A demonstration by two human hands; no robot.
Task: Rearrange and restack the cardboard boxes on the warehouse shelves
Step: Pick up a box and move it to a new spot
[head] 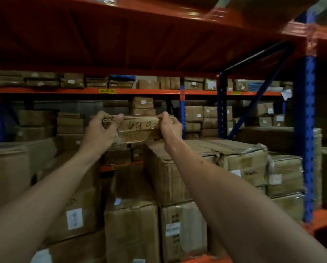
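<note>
A flat, worn cardboard box with handwritten digits on its near face is held up at arm's length, level with the middle of the rack. My left hand grips its left end, thumb over the top edge. My right hand grips its right end the same way. The box hangs just above the back corner of a tall stack of brown boxes. Whether it touches that stack I cannot tell.
Large taped cartons fill the shelf below my arms, more at left and right. An orange shelf deck runs close overhead. A blue upright stands at right. A farther rack holds several small boxes.
</note>
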